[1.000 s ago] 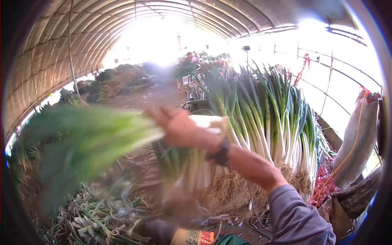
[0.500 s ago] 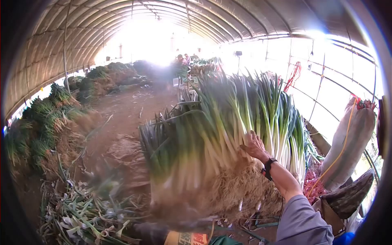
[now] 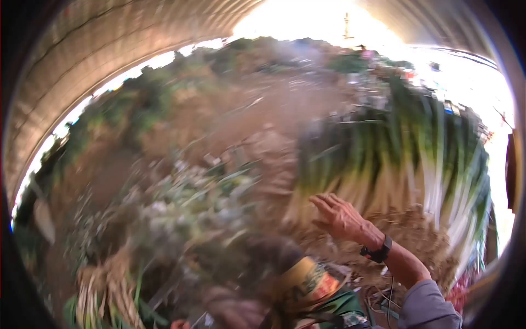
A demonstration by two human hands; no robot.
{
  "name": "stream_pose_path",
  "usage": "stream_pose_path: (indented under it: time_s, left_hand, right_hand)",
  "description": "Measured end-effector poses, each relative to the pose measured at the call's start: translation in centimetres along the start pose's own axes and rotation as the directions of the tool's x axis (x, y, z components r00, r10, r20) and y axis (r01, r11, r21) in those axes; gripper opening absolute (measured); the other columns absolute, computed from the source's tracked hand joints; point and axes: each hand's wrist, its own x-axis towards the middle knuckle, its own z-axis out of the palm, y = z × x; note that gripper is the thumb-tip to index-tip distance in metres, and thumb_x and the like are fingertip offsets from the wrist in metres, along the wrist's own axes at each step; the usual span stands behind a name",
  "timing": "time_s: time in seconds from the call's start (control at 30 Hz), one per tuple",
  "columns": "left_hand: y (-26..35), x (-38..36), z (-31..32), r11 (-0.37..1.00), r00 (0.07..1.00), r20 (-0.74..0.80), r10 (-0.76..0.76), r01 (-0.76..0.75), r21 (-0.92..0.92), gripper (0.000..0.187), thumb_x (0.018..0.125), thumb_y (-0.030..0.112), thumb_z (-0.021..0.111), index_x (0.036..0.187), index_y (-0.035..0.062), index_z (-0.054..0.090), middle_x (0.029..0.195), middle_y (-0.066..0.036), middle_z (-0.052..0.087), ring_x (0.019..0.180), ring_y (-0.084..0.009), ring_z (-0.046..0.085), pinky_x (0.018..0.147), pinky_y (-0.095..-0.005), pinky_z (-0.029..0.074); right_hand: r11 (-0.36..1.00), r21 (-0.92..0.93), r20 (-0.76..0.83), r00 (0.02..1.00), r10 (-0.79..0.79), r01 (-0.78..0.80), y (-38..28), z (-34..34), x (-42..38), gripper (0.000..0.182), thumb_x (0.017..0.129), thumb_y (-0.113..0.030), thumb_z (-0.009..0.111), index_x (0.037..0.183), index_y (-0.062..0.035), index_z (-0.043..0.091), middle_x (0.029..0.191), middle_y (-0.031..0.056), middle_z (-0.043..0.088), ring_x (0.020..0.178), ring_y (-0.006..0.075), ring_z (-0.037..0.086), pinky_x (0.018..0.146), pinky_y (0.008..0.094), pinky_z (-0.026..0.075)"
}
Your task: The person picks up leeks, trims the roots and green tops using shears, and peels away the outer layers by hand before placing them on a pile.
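Observation:
My right hand (image 3: 341, 219), with a dark watch on the wrist, is held out with its fingers apart and nothing in it. It is over the left end of a long row of upright green onions (image 3: 405, 164), above their brown roots (image 3: 411, 236). At the bottom centre is a blurred hand (image 3: 235, 310), my left hand, low near my lap; its fingers are smeared by motion. A small bunch of onions (image 3: 104, 293) lies at the bottom left, roots upward.
Loose leaf trimmings (image 3: 203, 192) are heaped on the ground left of the row. Further onion piles (image 3: 131, 104) line the left wall. A yellow and red printed bag (image 3: 312, 282) lies by my lap. People are blurred far back.
The view has swung left and down. My right hand has left the middle of the row for its left end. My left hand and the small bunch have come into view.

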Motion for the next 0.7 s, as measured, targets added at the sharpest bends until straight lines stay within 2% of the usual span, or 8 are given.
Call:
stream_pose_path:
  time_s: [0.1,0.13,0.17,0.27,0.33,0.47,0.63,0.7]
  left_hand:
    - [-5.2,0.3,1.6,1.000,1.000,0.009,-0.027,0.027,-0.016,0.041,0.101,0.037,0.062,0.122,0.0016,0.066,0.109,-0.013,0.068,0.096,-0.0266,0.063,0.084,-0.0448,0.049]
    - [-7.9,1.0,3.1,0.989,0.997,-0.071,-0.008,-0.003,-0.145,0.028,0.092,0.023,0.066,0.106,-0.0008,0.067,0.093,-0.011,0.068,0.081,-0.0207,0.064,0.073,-0.0373,0.052]
    - [-10.1,0.8,3.7,0.962,0.988,-0.153,0.011,-0.052,-0.267,0.015,0.084,0.010,0.070,0.090,-0.0033,0.067,0.078,-0.009,0.069,0.066,-0.0148,0.065,0.061,-0.0299,0.054]
    - [-8.7,-1.6,4.1,0.936,0.985,-0.097,-0.141,0.101,-0.337,0.021,0.084,0.014,0.071,0.095,-0.0038,0.069,0.081,-0.011,0.070,0.070,-0.0161,0.067,0.064,-0.0315,0.055]
    - [-11.6,-2.0,5.4,0.973,0.979,-0.187,-0.082,0.038,-0.226,0.022,0.084,0.015,0.071,0.095,-0.0040,0.068,0.082,-0.012,0.072,0.071,-0.0169,0.068,0.066,-0.0325,0.056]
    - [-15.8,-2.1,7.3,0.995,0.975,-0.223,-0.011,-0.011,-0.100,0.024,0.086,0.017,0.070,0.096,-0.0042,0.069,0.083,-0.014,0.074,0.074,-0.0189,0.070,0.068,-0.0337,0.056]
    - [-16.2,-1.7,6.9,0.996,0.973,-0.215,-0.083,0.078,-0.034,0.021,0.086,0.014,0.073,0.098,-0.0031,0.070,0.083,-0.011,0.075,0.075,-0.0179,0.071,0.069,-0.0317,0.056]
    - [-16.6,-1.4,7.2,0.984,0.974,-0.180,-0.134,0.110,-0.137,0.021,0.086,0.013,0.073,0.099,-0.0025,0.070,0.084,-0.011,0.075,0.075,-0.0172,0.071,0.069,-0.0308,0.056]
  right_hand:
    - [0.938,0.243,0.109,0.954,-0.279,0.247,-7.7,6.0,3.7,0.072,0.081,-0.025,0.077,0.142,-0.0007,0.047,0.139,0.0211,0.054,0.124,0.0390,0.055,0.102,0.0471,0.048]
    - [0.907,0.300,0.127,0.930,-0.345,0.296,-10.1,7.6,4.4,0.074,0.080,-0.025,0.077,0.142,-0.0002,0.046,0.139,0.0207,0.053,0.125,0.0387,0.055,0.103,0.0470,0.048]
    - [0.896,0.332,0.162,0.918,-0.361,0.294,-12.1,9.3,4.8,0.074,0.080,-0.025,0.077,0.142,0.0003,0.046,0.139,0.0205,0.053,0.126,0.0382,0.053,0.103,0.0467,0.048]
    - [0.881,0.379,0.261,0.881,-0.396,0.284,-16.8,14.4,5.1,0.075,0.079,-0.025,0.077,0.141,0.0019,0.045,0.139,0.0195,0.051,0.130,0.0367,0.050,0.103,0.0460,0.046]
    - [0.890,0.364,0.318,0.861,-0.397,0.276,-18.9,17.0,5.1,0.076,0.077,-0.025,0.078,0.140,0.0031,0.045,0.139,0.0188,0.050,0.133,0.0356,0.047,0.104,0.0455,0.045]
    - [0.852,0.210,0.020,0.869,-0.495,0.480,-21.2,22.9,4.2,0.050,0.083,-0.017,0.064,0.128,0.0011,0.051,0.122,0.0212,0.053,0.109,0.0364,0.053,0.090,0.0468,0.047]
    - [0.908,0.171,0.219,0.884,-0.413,0.382,-23.2,25.3,4.6,0.058,0.078,-0.015,0.067,0.130,0.0041,0.048,0.125,0.0239,0.050,0.111,0.0369,0.052,0.093,0.0440,0.043]
    - [0.928,0.212,0.232,0.907,-0.351,0.305,-24.0,25.8,4.7,0.061,0.076,-0.014,0.069,0.131,0.0041,0.047,0.122,0.0240,0.051,0.111,0.0374,0.052,0.093,0.0451,0.044]
